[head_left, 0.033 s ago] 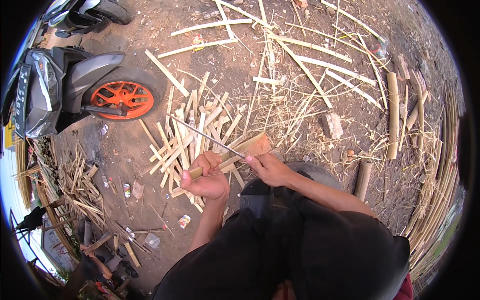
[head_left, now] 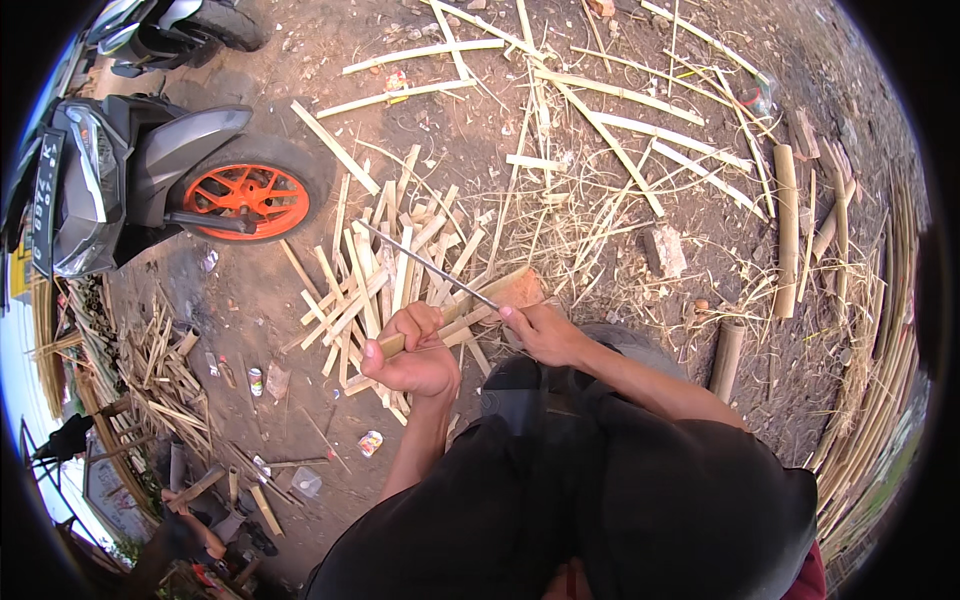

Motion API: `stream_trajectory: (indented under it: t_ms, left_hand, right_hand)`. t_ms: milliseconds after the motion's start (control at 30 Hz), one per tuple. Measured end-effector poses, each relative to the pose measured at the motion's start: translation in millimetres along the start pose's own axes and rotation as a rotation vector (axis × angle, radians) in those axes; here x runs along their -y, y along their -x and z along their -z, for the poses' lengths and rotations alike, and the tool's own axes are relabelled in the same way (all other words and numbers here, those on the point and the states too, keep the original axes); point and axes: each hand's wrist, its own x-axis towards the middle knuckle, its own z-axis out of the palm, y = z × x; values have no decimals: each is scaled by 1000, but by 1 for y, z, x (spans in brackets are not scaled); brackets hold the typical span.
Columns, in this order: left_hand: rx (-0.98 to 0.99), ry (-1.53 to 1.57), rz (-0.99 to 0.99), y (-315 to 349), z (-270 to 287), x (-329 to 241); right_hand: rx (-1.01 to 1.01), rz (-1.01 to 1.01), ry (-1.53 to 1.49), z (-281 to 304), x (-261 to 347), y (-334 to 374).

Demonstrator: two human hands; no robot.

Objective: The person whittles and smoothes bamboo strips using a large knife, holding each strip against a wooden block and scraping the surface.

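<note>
My right hand (head_left: 545,335) is closed round a knife, its handle hidden in the fist. The long, thin metal blade (head_left: 428,265) slants away to the far left, seen nearly edge-on. In my left hand (head_left: 415,355), curled fingers and thumb grip a split bamboo strip (head_left: 391,346), which runs right toward the other hand. The blade passes just beyond that strip; whether they touch, I cannot tell. A reddish brick-like block (head_left: 518,290) lies beyond the right hand. Past my hands is a heap of pale split bamboo pieces (head_left: 375,290).
A motorbike with an orange wheel (head_left: 246,200) stands at left, another (head_left: 180,30) behind it. Long bamboo strips (head_left: 630,97) and shavings litter the ground ahead. Bamboo poles (head_left: 787,230) lie at right, with a brick (head_left: 664,250) nearer. At lower left, another person's arm (head_left: 205,535) shows.
The knife has shifted slightly right, its tip drawn back toward me, as my right hand moved a little right. My left hand and its bamboo strip stay nearly still.
</note>
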Motion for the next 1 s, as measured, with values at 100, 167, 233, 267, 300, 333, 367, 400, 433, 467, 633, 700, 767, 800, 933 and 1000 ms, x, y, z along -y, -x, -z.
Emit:
stream_trajectory:
  t_ms: [100, 167, 233, 267, 300, 333, 367, 400, 433, 467, 633, 700, 767, 800, 933, 1000]
  left_hand:
    - [71, -36, -35, 5, 2, 0]
    - [124, -31, -71, 4, 1, 1]
    - [48, -22, -45, 2, -4, 0]
    - [-3, -29, -36, 2, -4, 2]
    - [-25, -25, -21, 2, -1, 1]
    - [-33, -14, -11, 2, -3, 1]
    - [-42, 4, -7, 0, -3, 3]
    - [-4, -38, -34, 3, -2, -2]
    - [-2, -38, -48, 0, -3, -1]
    - [0, -38, -62, -2, -5, 0]
    - [-78, 10, 10, -8, 6, -6]
    - [-29, 18, -3, -13, 21, 7]
    - [32, -95, -62, 2, 38, 22]
    - [-18, -97, -69, 1, 28, 21]
    - [-39, -77, -24, -7, 25, 22]
    - [-114, -76, -8, -13, 29, 19]
  right_hand:
    - [-35, -232, 50, 15, -29, -10]
    - [-18, -139, 82, 13, -19, -7]
    - [-40, -16, 58, 4, -5, -6]
    - [-42, 32, 52, 3, -5, -7]
    - [-54, 83, 42, 4, -3, -10]
    - [-34, -23, 196, 10, -35, -23]
    - [-51, -76, 239, 18, -66, -28]
    - [-62, -117, 281, 26, -88, -32]
    - [-74, -170, 317, 30, -89, -35]
    - [-62, -180, 325, 33, -89, -41]
    - [60, -122, 31, 25, -75, -37]
    - [71, -119, 90, 28, -79, -50]
    - [76, -116, 353, 8, -72, -56]
    - [68, -98, 396, 12, -68, -52]
    - [45, 0, 231, 12, -39, -21]
    - [10, -25, 224, 1, -56, -25]
